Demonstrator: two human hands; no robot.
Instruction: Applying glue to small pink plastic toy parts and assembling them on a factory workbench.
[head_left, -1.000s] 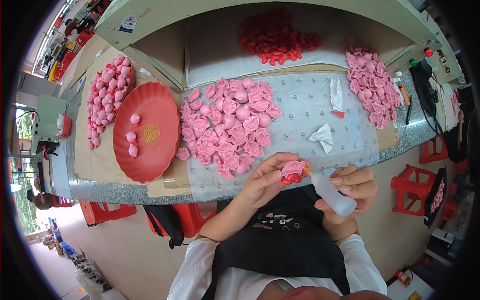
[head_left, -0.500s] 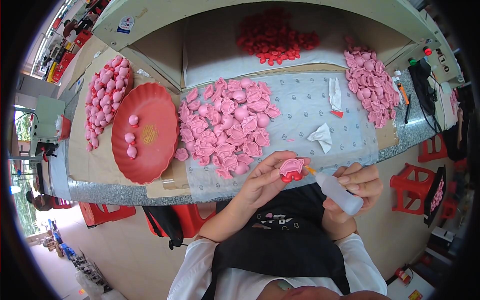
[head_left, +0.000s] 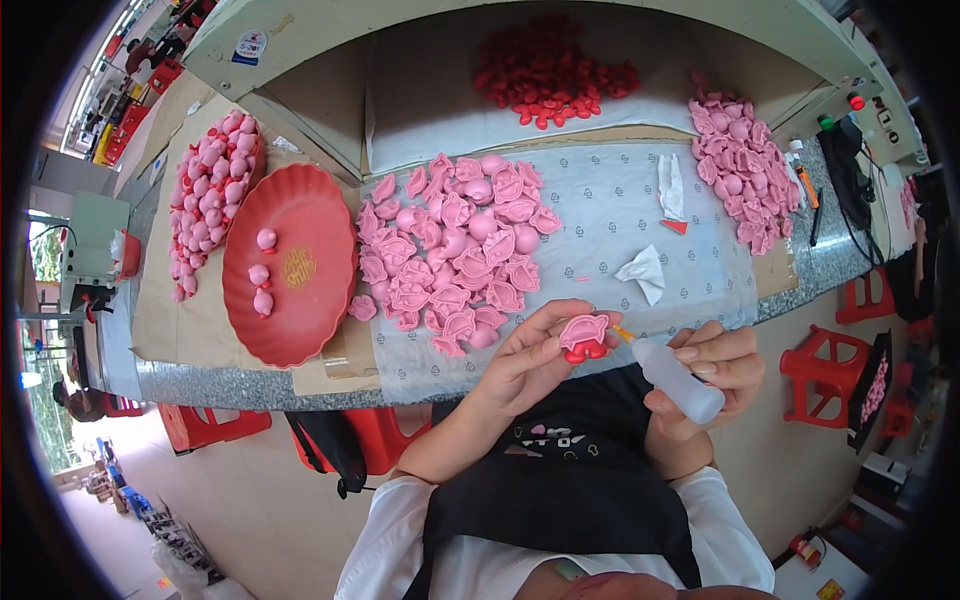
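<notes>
My left hand (head_left: 528,352) pinches a pink hollow plastic piece (head_left: 583,331) with its open side facing up. A glossy red rounded part (head_left: 586,354) sits against the piece's near edge. Closed around a translucent white squeeze bottle (head_left: 682,384), my right hand (head_left: 728,360) holds it tilted, with its thin orange nozzle (head_left: 622,332) pointing at the pink piece's right edge. Whether the nozzle touches the piece is hard to make out. Beyond my hands lies a heap of similar pink pieces (head_left: 455,250) on a printed sheet (head_left: 600,210).
A red scalloped tray (head_left: 330,320) with a few pink-and-red balls stands left, beside a pile of more such balls (head_left: 210,180). Red parts (head_left: 550,90) fill the shelf bay. Further pink pieces (head_left: 740,170) lie right, near crumpled tissue (head_left: 645,272) and a pen (head_left: 815,228).
The bottle has shifted slightly, its nozzle tip now a little farther up along the pink piece's edge. My left hand has hardly moved.
</notes>
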